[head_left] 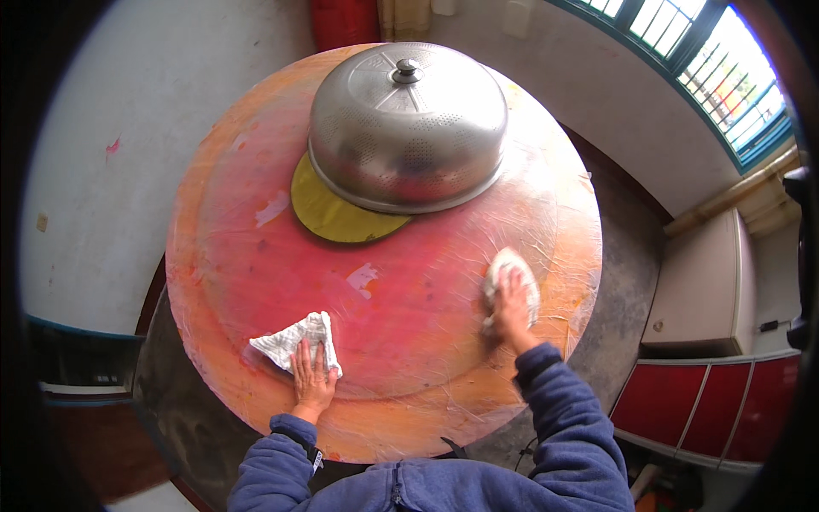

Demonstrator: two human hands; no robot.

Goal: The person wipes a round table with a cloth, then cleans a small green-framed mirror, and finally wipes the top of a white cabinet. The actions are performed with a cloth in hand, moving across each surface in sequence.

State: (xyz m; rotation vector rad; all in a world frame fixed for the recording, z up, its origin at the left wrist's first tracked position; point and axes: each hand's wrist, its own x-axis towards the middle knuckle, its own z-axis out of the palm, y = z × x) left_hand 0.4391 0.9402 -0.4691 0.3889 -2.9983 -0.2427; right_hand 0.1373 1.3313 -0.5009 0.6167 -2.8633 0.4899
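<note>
My left hand (313,380) lies with its fingers spread and flat on a folded white cloth (286,341), near the front left of a round table. Farther right, my right hand (512,311) presses on a second white cloth (531,286), its fingers close together and slightly blurred. That cloth shows on both sides of the hand and touches the tabletop. The round table (409,316) has a red and orange surface under a wrinkled clear plastic cover.
A large perforated metal dome lid (409,128) with a knob stands at the table's far side. A yellow round mat (345,213) sticks out from under it. A pale cabinet (699,290) and red cupboard fronts (691,410) are at the right, below a barred window (717,68).
</note>
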